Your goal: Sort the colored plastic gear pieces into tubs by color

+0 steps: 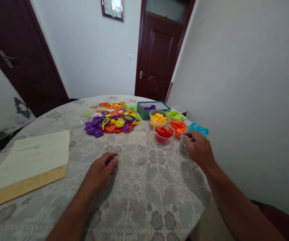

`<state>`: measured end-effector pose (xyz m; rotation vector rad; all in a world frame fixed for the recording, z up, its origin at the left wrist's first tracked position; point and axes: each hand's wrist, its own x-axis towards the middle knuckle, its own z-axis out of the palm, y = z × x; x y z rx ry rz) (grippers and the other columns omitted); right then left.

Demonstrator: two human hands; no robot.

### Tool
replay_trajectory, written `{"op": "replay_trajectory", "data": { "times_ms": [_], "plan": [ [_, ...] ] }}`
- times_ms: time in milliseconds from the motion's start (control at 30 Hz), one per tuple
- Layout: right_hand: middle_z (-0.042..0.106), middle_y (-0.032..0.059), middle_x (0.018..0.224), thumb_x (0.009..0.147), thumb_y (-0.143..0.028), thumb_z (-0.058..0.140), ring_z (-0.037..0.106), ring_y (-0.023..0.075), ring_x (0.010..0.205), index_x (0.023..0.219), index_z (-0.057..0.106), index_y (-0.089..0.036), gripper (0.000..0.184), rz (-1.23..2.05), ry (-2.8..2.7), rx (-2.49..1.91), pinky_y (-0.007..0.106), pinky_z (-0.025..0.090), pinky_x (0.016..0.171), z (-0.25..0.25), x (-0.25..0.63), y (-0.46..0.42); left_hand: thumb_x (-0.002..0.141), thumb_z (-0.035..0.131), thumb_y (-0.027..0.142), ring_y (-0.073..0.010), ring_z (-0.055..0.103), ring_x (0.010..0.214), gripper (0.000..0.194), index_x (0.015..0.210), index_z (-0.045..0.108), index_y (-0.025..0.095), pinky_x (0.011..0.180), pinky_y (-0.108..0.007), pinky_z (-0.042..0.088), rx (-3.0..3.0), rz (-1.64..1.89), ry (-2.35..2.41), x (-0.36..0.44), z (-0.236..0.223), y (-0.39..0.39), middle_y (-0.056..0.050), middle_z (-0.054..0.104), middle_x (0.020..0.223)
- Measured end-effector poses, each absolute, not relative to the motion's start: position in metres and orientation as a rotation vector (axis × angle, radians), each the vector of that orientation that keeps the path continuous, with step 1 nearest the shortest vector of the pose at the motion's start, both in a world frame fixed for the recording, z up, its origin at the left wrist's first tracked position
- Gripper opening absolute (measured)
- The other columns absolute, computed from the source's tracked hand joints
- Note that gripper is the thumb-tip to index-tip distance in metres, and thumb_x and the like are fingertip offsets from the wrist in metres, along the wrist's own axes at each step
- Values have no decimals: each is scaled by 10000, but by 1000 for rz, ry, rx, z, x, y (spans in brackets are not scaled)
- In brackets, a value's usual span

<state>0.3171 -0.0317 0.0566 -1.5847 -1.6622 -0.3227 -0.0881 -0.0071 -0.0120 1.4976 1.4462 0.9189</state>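
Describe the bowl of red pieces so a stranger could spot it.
On the patterned tablecloth, find the green box. Nearer is a yellow-filled bowl, and in front of that, the clear bowl. Red pieces distinguish it from that one and the orange-filled bowl alongside.

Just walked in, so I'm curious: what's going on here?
A person's right hand is at a clear tub; whether it grips anything is hidden. The left hand is over the tablecloth, apparently holding nothing. Near the clear tub stand a red-filled tub and an orange-filled tub. A mixed pile of colorful pieces lies farther off.
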Motion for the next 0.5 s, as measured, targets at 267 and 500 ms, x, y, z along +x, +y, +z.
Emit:
{"op": "replay_trajectory", "data": {
  "times_ms": [267, 500],
  "plan": [
    [642, 125, 1410, 1046, -399, 543, 573, 278, 1340, 1365, 631, -248, 364, 227, -2041, -1072, 493, 465, 1127, 43, 156, 32, 929, 557, 400, -281, 747, 985, 334, 1146, 742, 225, 927, -390, 546, 1741, 1003, 1579, -87, -8, -14, -93, 798, 1075],
    [597, 156, 1475, 1091, -504, 364, 525, 284, 1382, 1411, 615, -184, 518, 144, -1982, -1733, 454, 388, 1182, 38, 95, 200, 957, 493, 327, -280, 728, 1097, 321, 1134, 728, 199, 1040, -446, 537, 1918, 1031, 1645, -86, -15, -16, -115, 783, 1153]
  ]
}}
